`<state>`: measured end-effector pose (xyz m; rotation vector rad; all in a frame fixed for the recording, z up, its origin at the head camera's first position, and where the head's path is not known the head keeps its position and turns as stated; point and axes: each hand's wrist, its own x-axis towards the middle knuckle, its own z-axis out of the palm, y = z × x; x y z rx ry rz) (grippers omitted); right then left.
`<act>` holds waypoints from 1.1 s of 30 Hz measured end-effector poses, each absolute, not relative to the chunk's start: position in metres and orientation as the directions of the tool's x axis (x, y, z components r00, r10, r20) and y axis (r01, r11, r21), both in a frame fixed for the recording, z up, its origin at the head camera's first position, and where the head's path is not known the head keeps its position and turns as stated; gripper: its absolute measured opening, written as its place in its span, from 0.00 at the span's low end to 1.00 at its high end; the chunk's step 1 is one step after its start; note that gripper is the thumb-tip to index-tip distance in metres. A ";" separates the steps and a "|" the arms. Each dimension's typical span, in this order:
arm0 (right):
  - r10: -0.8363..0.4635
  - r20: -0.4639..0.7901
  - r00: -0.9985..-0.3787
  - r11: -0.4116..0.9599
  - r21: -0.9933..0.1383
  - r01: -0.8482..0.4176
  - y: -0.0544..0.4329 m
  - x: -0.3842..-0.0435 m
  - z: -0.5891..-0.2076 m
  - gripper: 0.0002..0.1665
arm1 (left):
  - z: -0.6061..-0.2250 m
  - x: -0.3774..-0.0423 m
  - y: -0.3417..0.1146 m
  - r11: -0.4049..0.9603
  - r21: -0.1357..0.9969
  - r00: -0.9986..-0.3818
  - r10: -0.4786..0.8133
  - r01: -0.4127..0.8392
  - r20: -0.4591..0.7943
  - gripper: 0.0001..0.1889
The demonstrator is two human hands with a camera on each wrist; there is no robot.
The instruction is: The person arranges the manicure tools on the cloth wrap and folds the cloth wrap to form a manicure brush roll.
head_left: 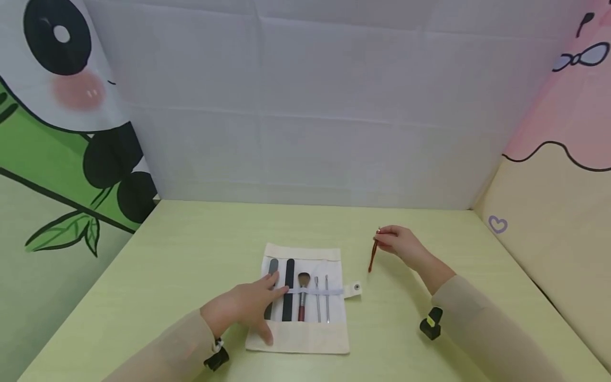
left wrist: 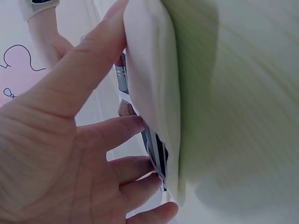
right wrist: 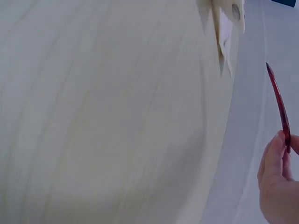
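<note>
My right hand [head_left: 403,246] pinches one end of a slim reddish-brown stick-like tool [head_left: 373,255] above the table, to the right of a cream fabric tool roll [head_left: 310,338]. In the right wrist view the tool [right wrist: 280,105] looks slightly curved, with a dark pointed tip. My left hand [head_left: 250,303] rests with spread fingers on the roll's left side, its thumb on the lower flap. Inside the roll are a grey nail file [head_left: 273,265], partly under the fingers, a black nail file [head_left: 288,302], a makeup brush [head_left: 304,280] and two thin metal tools [head_left: 318,305].
A pale elastic band [head_left: 336,292] crosses the tools in the roll. From the roll's right edge sticks out a tab with a snap [head_left: 355,288]. The light wooden table [head_left: 200,239] meets a white cloth backdrop [head_left: 305,154], with painted panels on both sides.
</note>
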<state>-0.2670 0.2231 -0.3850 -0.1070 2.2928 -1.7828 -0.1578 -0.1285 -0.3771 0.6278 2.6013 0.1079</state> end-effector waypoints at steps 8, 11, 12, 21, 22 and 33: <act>-0.215 -0.156 -0.964 0.206 -0.972 0.111 0.160 -0.260 -0.397 0.18 | -0.377 -0.153 -0.136 0.887 0.176 -0.783 0.459 0.426 -0.421 0.55; -0.223 -0.165 -0.961 0.258 -0.960 0.105 0.144 -0.254 -0.403 0.16 | -0.379 -0.150 -0.140 0.881 0.174 -0.776 0.470 0.439 -0.421 0.55; -0.218 -0.172 -0.961 0.267 -0.957 0.111 0.140 -0.252 -0.405 0.15 | -0.379 -0.149 -0.141 0.879 0.174 -0.774 0.475 0.445 -0.420 0.55; -0.245 -0.216 -0.945 0.374 -0.920 0.113 0.129 -0.246 -0.408 0.13 | -0.377 -0.148 -0.139 0.883 0.179 -0.775 0.466 0.433 -0.426 0.55; -0.247 -0.219 -0.944 0.377 -0.919 0.115 0.129 -0.245 -0.407 0.14 | -0.376 -0.147 -0.139 0.883 0.181 -0.775 0.466 0.432 -0.426 0.55; -0.330 -0.221 -0.918 0.546 -0.837 0.005 0.129 -0.241 -0.417 0.14 | -0.378 -0.149 -0.139 0.879 0.178 -0.774 0.474 0.442 -0.420 0.55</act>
